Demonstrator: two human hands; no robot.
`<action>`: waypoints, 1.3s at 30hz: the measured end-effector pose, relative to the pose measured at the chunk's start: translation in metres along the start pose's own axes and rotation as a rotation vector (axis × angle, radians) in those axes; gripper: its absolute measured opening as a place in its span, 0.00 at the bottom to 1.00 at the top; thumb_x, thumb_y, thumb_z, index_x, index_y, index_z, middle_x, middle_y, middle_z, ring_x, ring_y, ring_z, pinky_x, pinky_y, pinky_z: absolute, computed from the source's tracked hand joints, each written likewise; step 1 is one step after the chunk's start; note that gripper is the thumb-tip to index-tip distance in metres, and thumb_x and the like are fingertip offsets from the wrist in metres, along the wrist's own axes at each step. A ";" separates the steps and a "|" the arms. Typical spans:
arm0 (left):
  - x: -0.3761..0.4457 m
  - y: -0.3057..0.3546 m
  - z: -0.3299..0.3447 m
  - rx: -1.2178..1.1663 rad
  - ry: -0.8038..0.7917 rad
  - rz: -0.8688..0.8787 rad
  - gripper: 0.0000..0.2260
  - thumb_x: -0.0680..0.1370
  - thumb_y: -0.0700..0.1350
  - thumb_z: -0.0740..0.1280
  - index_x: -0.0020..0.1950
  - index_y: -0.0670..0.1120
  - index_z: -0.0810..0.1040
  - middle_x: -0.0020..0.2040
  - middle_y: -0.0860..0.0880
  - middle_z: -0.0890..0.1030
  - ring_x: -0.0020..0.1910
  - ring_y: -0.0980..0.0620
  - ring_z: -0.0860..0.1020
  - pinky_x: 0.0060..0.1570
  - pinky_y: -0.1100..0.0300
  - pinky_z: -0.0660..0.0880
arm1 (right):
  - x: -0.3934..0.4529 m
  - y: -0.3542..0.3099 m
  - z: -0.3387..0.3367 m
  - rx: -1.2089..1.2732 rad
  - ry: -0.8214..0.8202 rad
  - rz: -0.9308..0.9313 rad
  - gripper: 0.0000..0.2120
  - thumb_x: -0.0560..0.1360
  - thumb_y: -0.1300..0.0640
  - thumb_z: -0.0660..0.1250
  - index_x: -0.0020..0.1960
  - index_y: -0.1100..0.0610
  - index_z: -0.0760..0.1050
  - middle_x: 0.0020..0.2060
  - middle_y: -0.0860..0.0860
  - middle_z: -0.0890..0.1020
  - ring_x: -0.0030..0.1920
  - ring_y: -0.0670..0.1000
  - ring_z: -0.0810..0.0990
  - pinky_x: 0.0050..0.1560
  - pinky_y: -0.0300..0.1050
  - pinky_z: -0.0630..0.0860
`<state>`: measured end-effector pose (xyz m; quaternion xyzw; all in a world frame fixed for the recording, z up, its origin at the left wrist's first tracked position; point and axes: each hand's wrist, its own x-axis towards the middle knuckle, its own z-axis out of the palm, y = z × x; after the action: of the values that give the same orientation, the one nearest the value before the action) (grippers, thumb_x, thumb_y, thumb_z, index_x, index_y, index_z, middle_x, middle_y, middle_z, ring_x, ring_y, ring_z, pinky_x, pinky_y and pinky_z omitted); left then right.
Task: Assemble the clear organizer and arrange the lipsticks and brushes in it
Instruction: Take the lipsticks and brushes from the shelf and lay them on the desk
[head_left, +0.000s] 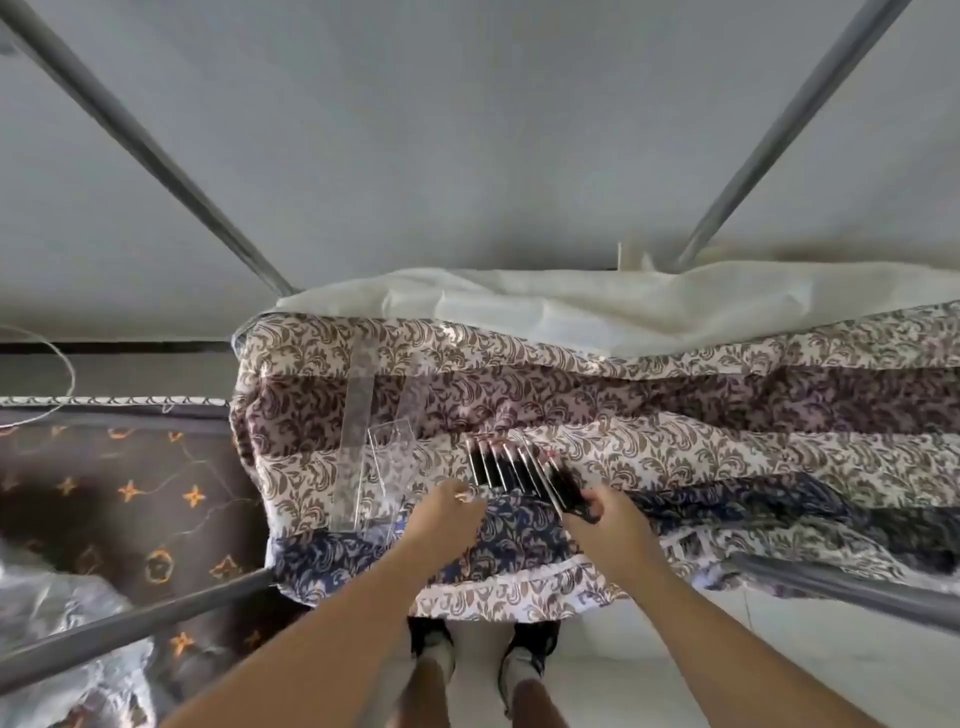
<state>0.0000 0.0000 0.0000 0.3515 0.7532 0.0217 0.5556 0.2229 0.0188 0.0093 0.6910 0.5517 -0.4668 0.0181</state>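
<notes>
Near the bed's front edge, clear organizer pieces (376, 462) lie unassembled while the left hand (452, 506) rests loosely open and the right hand (605, 512) grips a dark item from the lipstick row (511, 465).

Head view, steeply down, close

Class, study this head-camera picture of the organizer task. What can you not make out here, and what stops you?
- Head view: clear organizer pieces: transparent against the patterned quilt, so edges and piece count are unclear.
- Row of dark sticks: too small and blurred to tell lipsticks from brushes.
- Right hand: its fingers hide the ends of the dark items it grips.
- Left hand: fingertips blurred.
</notes>
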 end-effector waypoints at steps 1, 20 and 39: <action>0.016 0.004 0.002 0.008 0.038 0.001 0.27 0.83 0.53 0.63 0.80 0.47 0.62 0.56 0.51 0.79 0.29 0.59 0.75 0.26 0.64 0.73 | 0.014 0.001 0.007 -0.044 0.044 -0.014 0.23 0.76 0.42 0.68 0.66 0.52 0.72 0.52 0.46 0.77 0.46 0.47 0.78 0.43 0.44 0.76; 0.115 0.029 0.045 0.371 0.267 0.113 0.26 0.75 0.50 0.72 0.64 0.44 0.61 0.55 0.43 0.77 0.42 0.45 0.74 0.37 0.53 0.70 | 0.110 -0.015 0.081 -0.413 0.300 -0.140 0.12 0.74 0.53 0.67 0.53 0.56 0.69 0.47 0.53 0.78 0.43 0.56 0.80 0.35 0.47 0.71; 0.003 0.060 -0.056 -0.351 -0.035 0.308 0.17 0.76 0.36 0.71 0.58 0.53 0.75 0.51 0.40 0.82 0.36 0.49 0.87 0.37 0.55 0.84 | 0.031 -0.046 -0.049 0.513 0.047 -0.066 0.06 0.73 0.54 0.72 0.47 0.46 0.78 0.34 0.53 0.83 0.30 0.50 0.82 0.31 0.43 0.79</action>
<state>-0.0173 0.0670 0.0443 0.3604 0.6656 0.2306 0.6115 0.2166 0.0865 0.0388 0.6653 0.4378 -0.5756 -0.1858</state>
